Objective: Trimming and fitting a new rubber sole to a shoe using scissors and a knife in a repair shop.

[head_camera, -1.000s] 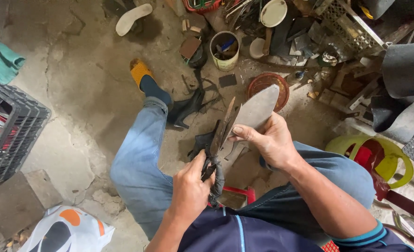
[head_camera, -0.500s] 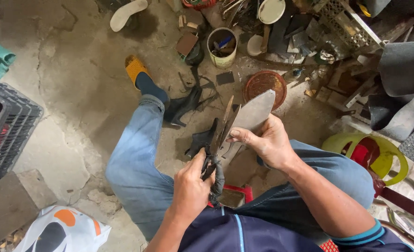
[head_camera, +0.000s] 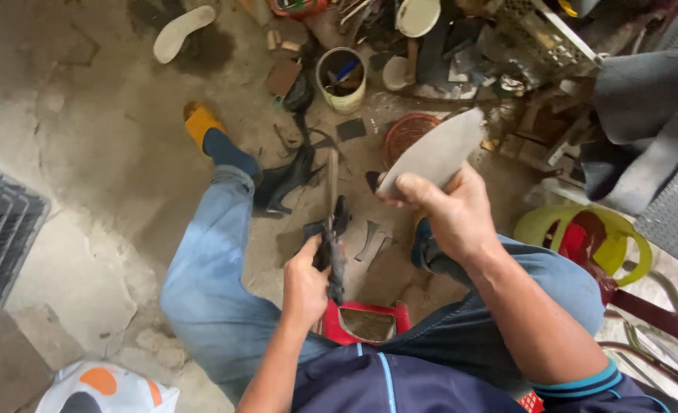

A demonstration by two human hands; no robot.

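- The right hand [head_camera: 453, 210] has drawn the grey sole piece [head_camera: 438, 153] up and away from the shears [head_camera: 331, 229]; earlier the blades were against its edge, now they stand apart.
- The left hand [head_camera: 306, 287] has tipped the shears more upright, blades pointing away from its grip.
- A thin cut strip [head_camera: 369, 239] lies just beyond the shears.

Left hand [head_camera: 306, 284] grips shears [head_camera: 331, 229]; right hand [head_camera: 455, 214] holds grey sole [head_camera: 438, 151].
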